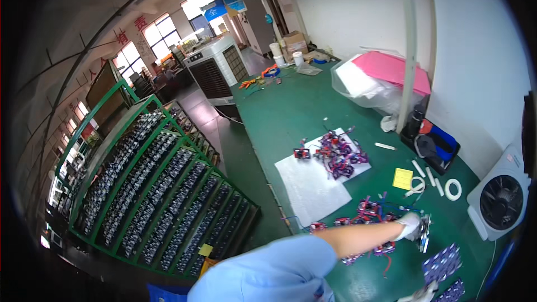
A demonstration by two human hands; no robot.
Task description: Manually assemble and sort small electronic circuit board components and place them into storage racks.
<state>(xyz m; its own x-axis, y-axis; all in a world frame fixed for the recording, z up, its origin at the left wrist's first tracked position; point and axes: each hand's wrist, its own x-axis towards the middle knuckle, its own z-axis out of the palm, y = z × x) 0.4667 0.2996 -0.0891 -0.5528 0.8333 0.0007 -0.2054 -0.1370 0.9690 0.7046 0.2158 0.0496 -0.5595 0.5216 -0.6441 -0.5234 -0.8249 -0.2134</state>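
Observation:
My left hand [410,227], in a pale glove, reaches to the right across the green table. Its fingers are closed on a small silver-and-dark part [425,235] whose exact kind I cannot make out. My right hand [427,292], also gloved, is cut off by the lower edge, beside a purple patterned sheet of parts [442,263]. A second purple sheet [452,291] lies close by. Under and around my left forearm are several small red-and-black assemblies with wires [368,207]. A heap of similar wired assemblies [340,155] rests on a white foam sheet [305,182] farther off.
A grey box fan [499,196] stands at right. Near it lie a tape roll [453,189], white sticks [429,176], a yellow note [402,178] and a blue-black bin [442,145]. Pink and white sheets [386,72] sit by the wall. A green rack [156,190] fills the left.

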